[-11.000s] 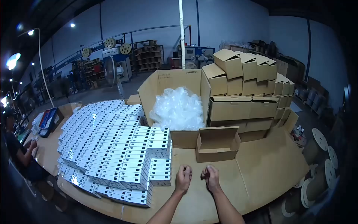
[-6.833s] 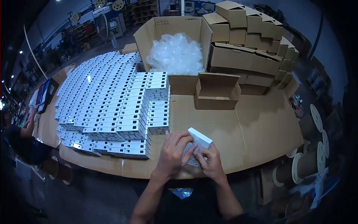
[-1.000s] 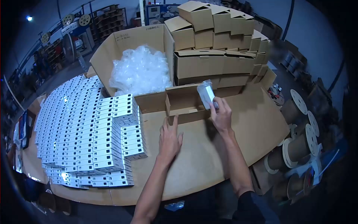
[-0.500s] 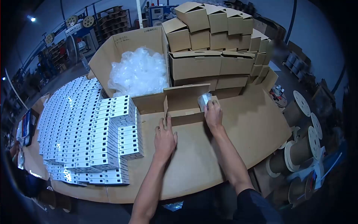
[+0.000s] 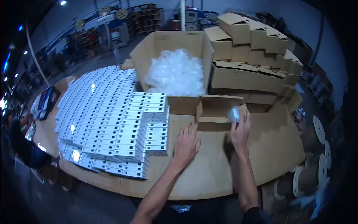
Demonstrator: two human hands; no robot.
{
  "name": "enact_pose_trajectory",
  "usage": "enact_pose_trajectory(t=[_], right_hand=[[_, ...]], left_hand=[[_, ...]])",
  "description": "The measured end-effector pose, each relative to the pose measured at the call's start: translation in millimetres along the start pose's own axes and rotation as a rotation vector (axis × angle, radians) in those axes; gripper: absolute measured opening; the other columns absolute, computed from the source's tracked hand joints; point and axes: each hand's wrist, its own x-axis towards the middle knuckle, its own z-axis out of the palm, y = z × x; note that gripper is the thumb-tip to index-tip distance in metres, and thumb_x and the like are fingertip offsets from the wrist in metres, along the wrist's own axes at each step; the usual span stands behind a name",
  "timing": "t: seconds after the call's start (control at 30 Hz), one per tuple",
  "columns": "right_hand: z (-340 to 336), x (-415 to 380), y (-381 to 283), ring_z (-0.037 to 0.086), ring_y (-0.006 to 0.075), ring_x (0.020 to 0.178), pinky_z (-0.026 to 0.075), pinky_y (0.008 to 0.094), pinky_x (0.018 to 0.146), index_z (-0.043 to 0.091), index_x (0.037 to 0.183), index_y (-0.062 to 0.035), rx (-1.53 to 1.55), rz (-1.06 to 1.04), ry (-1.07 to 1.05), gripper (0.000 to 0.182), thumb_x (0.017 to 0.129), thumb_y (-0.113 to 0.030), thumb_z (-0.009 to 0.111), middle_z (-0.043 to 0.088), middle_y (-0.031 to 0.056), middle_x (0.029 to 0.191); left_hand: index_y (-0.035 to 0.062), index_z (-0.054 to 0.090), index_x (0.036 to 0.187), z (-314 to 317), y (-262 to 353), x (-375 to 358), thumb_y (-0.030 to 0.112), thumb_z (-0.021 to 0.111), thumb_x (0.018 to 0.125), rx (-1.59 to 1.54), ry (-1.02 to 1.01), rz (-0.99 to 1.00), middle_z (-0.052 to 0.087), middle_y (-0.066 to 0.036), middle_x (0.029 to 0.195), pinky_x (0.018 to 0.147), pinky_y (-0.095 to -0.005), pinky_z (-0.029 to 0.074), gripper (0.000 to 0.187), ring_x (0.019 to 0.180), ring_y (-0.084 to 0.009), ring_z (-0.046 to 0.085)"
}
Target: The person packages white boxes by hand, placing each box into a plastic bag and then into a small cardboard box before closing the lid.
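An open cardboard box (image 5: 213, 126) stands on the cardboard-covered table. My left hand (image 5: 186, 145) rests near its left front corner, fingers apart and nothing in them. At the box's right end, my right hand (image 5: 240, 130) grips a clear plastic-wrapped item (image 5: 234, 114) between thumb and fingers. What is inside the wrap is blurred. To the left of my left hand are stacked white boxes (image 5: 128, 136) with dark square marks.
A large carton (image 5: 167, 37) holds clear plastic bags (image 5: 177, 72) behind the white stacks. Closed brown boxes (image 5: 246, 76) are piled at the back right. Spools (image 5: 319, 130) stand beyond the table's right edge. A person (image 5: 22, 138) is at the far left.
The camera view has turned left, so the scene sits further right. My right hand still holds the wrapped item at the box's right end, and my left hand remains by the left front corner.
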Motion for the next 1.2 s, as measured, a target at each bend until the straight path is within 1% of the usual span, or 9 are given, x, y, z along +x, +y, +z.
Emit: enact_pose_trajectory(t=[0.17, 0.3, 0.47, 0.7, 0.73, 0.87, 0.97, 1.03, 1.2], right_hand=[[3.8, 2.5, -87.1, 0.059, 0.0385, 0.119, 0.048, 0.0446, 0.102, 0.056, 0.132, 0.0004, 0.525, -0.227, -0.31, 0.039, 0.092, -0.001, 0.056, 0.063, 0.0211, 0.128], [28.3, 4.1, -159.1, 0.056, 0.0383, 0.128, 0.046, 0.0445, 0.107, 0.041, 0.147, -0.0008, 0.93, -0.227, -0.595, 0.057, 0.092, 0.001, 0.051, 0.063, 0.0205, 0.135], [64.2, 27.4, -194.9, 0.044, 0.0416, 0.139, 0.032, 0.0489, 0.12, 0.024, 0.156, 0.0025, 0.726, -0.487, -0.628, 0.079, 0.081, 0.008, 0.047, 0.057, 0.0221, 0.145], [61.5, 34.0, -195.4, 0.043, 0.0422, 0.141, 0.03, 0.0482, 0.121, 0.023, 0.156, 0.0051, 0.759, -0.501, -0.64, 0.081, 0.077, 0.009, 0.046, 0.055, 0.0247, 0.147], [59.3, 32.2, -194.2, 0.055, 0.0382, 0.128, 0.04, 0.0471, 0.114, 0.026, 0.157, 0.0007, 0.749, -0.538, -0.51, 0.077, 0.083, 0.005, 0.049, 0.06, 0.0234, 0.137], [22.8, 18.5, -168.5, 0.062, 0.0275, 0.108, 0.057, 0.0421, 0.088, 0.03, 0.159, -0.0095, 0.817, -0.07, -0.914, 0.062, 0.102, -0.017, 0.056, 0.059, 0.0179, 0.124], [-10.2, 17.1, -162.9, 0.065, 0.0221, 0.101, 0.06, 0.0379, 0.078, 0.032, 0.159, -0.014, 1.394, 0.477, -1.41, 0.054, 0.11, -0.028, 0.049, 0.059, 0.0144, 0.126], [-16.9, 16.4, -176.3, 0.069, 0.0195, 0.097, 0.063, 0.0385, 0.08, 0.038, 0.154, -0.0125, 1.757, 0.611, -1.133, 0.045, 0.112, -0.028, 0.045, 0.062, 0.0121, 0.121], [9.3, 37.2, -149.3, 0.069, 0.0202, 0.1, 0.067, 0.0364, 0.078, 0.06, 0.121, -0.0021, 1.72, 0.545, -1.011, 0.019, 0.11, -0.012, 0.047, 0.064, 0.0107, 0.114]], left_hand=[[-0.0071, 0.047, 0.139, -62.6, -29.2, -5.4, 0.011, 0.075, 0.085, 0.195, 0.283, -0.035, 0.05, -0.026, 0.143, 0.115, -0.05, 0.039, 0.063, 0.133, -0.0436, 0.049], [-0.0083, 0.046, 0.142, -78.0, -53.7, 0.9, 0.007, 0.071, 0.087, 0.286, 0.321, -0.057, 0.048, -0.026, 0.147, 0.117, -0.0495, 0.036, 0.062, 0.14, -0.0425, 0.044], [-0.0059, 0.048, 0.144, -72.4, -64.0, 2.1, 0.005, 0.061, 0.09, 0.336, 0.313, -0.079, 0.051, -0.024, 0.142, 0.116, -0.0495, 0.038, 0.056, 0.14, -0.0381, 0.046], [0.0011, 0.066, 0.128, -75.5, -65.4, 6.6, 0.002, 0.061, 0.087, 0.389, 0.37, -0.135, 0.058, -0.014, 0.123, 0.098, -0.0431, 0.046, 0.041, 0.12, -0.0308, 0.056], [0.0016, 0.068, 0.125, -78.1, -65.1, 4.4, 0.002, 0.061, 0.087, 0.374, 0.359, -0.147, 0.058, -0.013, 0.123, 0.098, -0.043, 0.046, 0.038, 0.12, -0.0304, 0.055], [0.0056, 0.073, 0.113, -93.8, -35.7, -15.6, -0.001, 0.073, 0.078, 0.31, 0.408, -0.139, 0.058, -0.011, 0.12, 0.1, -0.0462, 0.044, 0.035, 0.119, -0.0325, 0.053], [0.007, 0.072, 0.113, -98.1, -9.2, -17.3, -0.004, 0.078, 0.074, 0.197, 0.436, -0.027, 0.057, -0.011, 0.118, 0.1, -0.049, 0.046, 0.041, 0.118, -0.035, 0.054], [0.007, 0.072, 0.113, -97.0, 5.6, -6.5, -0.004, 0.079, 0.073, 0.065, 0.428, 0.069, 0.057, -0.011, 0.118, 0.1, -0.0489, 0.047, 0.043, 0.119, -0.0355, 0.055], [0.0007, 0.071, 0.112, -133.0, -2.4, 45.9, -0.002, 0.074, 0.084, -0.302, 0.126, 0.043, 0.067, -0.017, 0.106, 0.081, -0.0395, 0.057, 0.028, 0.09, -0.0331, 0.071]])
